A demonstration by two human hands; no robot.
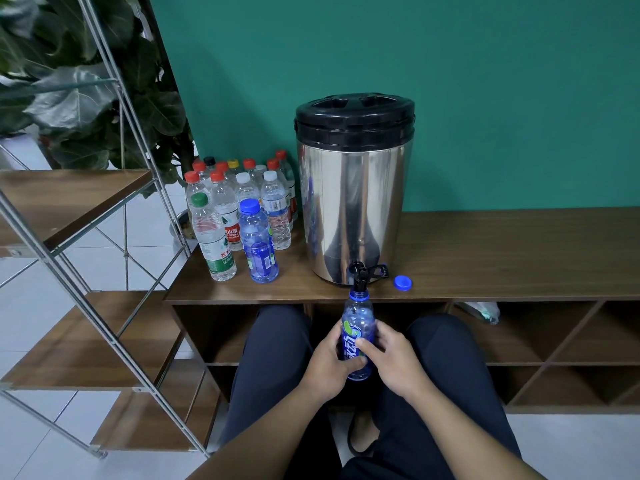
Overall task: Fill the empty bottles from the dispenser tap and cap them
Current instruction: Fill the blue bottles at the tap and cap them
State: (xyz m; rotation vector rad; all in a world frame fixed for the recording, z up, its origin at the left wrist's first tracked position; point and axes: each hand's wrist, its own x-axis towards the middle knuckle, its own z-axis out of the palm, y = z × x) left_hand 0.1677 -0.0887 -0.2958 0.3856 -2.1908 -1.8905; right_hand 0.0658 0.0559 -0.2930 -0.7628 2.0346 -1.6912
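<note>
Blue uncapped bottle [358, 332] is standing under the dispenser tap [359, 276] at lower centre, left hand [329, 363] and right hand [393, 360] both gripping its sides.

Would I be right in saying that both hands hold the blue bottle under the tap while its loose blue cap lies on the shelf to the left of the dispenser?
Not quite: in the head view the loose blue cap lies to the right of the dispenser. The rest stands: the left hand and right hand hold the blue bottle under the tap.

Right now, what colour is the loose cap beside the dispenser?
Blue. The cap lies on the shelf top, clearest in the head view.
</note>
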